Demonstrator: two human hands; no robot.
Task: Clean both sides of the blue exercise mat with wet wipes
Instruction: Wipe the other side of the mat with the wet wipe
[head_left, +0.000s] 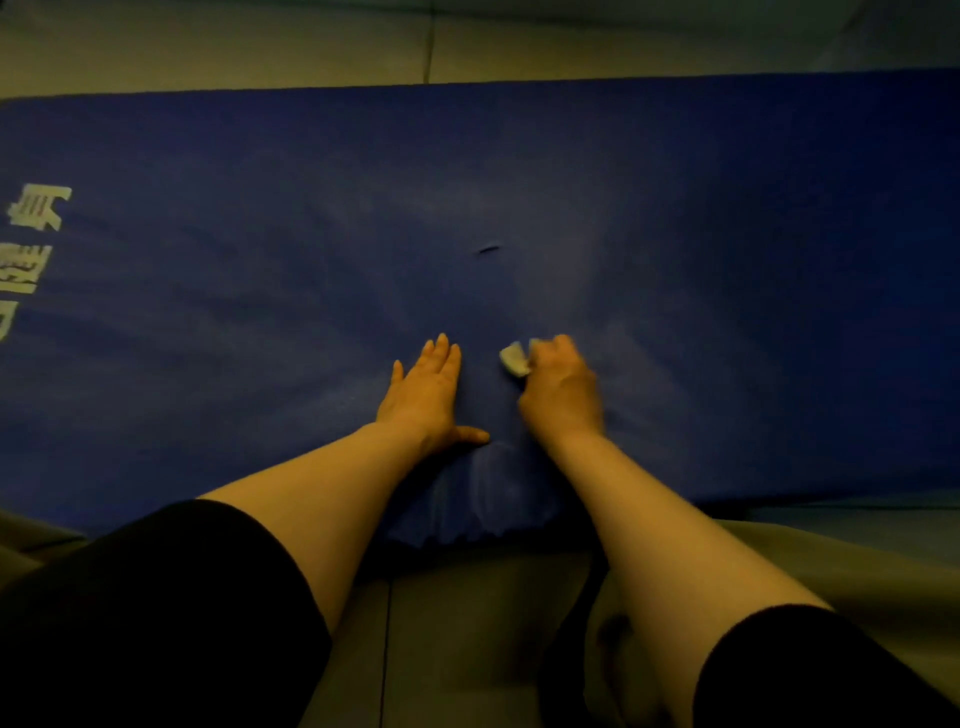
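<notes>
With the blue exercise mat (675, 208) spread on the floor, the left hand (428, 389) lies flat, fingers spread, pinning it while the right hand (561, 395) pinches a wet wipe (513, 358), best drawn in overlapping strokes under steady pressure.

The mat (675, 218) is deep blue, with pale whitish printed characters (36, 208) at its left end and lighter, hazy streaks across the middle. The wipe (514, 358) is off-white — the sleeves (156, 597) black, the floor (467, 597) a dull grey-green.
</notes>
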